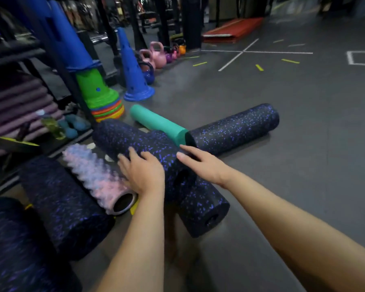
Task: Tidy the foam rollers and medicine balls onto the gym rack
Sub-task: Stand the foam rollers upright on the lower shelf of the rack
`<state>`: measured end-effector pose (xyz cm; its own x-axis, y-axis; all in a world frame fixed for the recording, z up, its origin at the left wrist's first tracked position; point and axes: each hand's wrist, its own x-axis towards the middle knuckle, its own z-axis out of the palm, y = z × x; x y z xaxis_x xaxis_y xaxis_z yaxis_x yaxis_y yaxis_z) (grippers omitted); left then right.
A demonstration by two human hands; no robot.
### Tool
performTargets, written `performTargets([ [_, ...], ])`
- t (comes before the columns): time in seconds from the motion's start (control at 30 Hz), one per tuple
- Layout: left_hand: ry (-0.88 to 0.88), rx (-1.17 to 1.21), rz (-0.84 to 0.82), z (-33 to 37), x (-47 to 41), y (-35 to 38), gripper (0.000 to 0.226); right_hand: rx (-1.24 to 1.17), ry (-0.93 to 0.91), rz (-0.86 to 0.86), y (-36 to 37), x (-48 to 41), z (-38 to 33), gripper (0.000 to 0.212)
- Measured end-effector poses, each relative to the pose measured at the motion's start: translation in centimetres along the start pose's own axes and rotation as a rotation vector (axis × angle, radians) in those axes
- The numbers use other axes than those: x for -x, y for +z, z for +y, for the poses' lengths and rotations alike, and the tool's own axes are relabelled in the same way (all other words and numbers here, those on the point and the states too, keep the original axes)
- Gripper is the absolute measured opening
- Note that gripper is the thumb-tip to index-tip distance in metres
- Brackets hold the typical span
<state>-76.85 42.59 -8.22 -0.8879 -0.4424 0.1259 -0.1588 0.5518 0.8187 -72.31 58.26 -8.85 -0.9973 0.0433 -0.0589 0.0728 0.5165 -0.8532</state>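
Foam rollers lie scattered on the gym floor (pixel 282 144) in front of the rack (pixel 57 66), and both hands are on the middle one. Nearest to the camera, at the lower left, two thick speckled rollers (pixel 65 207) lie side by side next to the rack, and a pink ridged roller (pixel 97 175) rests against them. The left hand (pixel 143 173) lies flat with spread fingers on the speckled roller in the middle (pixel 135 142), and its heel is touching the pink ridged roller. The right hand (pixel 200 163) is also open and flat, palm down, at the place where this roller crosses another speckled roller (pixel 200 205). No grip is closed on anything yet; both hands only press or rest. The long axis of the middle roller runs from the upper left, near the rack, to the lower right, so it lies across both palms, and the left hand is nearer to its middle. I think the next move needs the fingers to wrap around it from the two sides. Farther away, a green roller (pixel 156 123) and one more speckled roller (pixel 236 127) wait on the floor, then stacked cones (pixel 101 98) and kettlebells (pixel 156 55). I see no medicine balls.
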Motion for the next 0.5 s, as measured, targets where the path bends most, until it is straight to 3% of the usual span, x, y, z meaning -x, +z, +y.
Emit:
performTargets([
  [0.1,0.175,-0.103,-0.067,1.9,-0.1,0.8,0.050,-0.163,0.028,0.119,-0.9,0.0,1.9,0.060],
  [0.27,0.206,-0.202,-0.277,5.9,0.1,2.1,0.039,-0.304,0.074,0.180,-1.1,0.6,3.7,0.041],
  [0.33,0.149,-0.295,-0.350,6.9,0.8,3.4,0.055,-0.248,0.096,0.171,-0.7,1.4,4.2,0.036],
  [0.4,0.198,-0.498,-0.375,7.0,1.6,4.5,0.068,-0.162,0.107,0.171,-1.2,2.0,5.0,0.036],
  [0.5,0.214,-0.615,-0.386,6.7,1.1,5.4,0.071,0.044,0.108,0.143,-3.0,3.6,6.7,0.036],
])
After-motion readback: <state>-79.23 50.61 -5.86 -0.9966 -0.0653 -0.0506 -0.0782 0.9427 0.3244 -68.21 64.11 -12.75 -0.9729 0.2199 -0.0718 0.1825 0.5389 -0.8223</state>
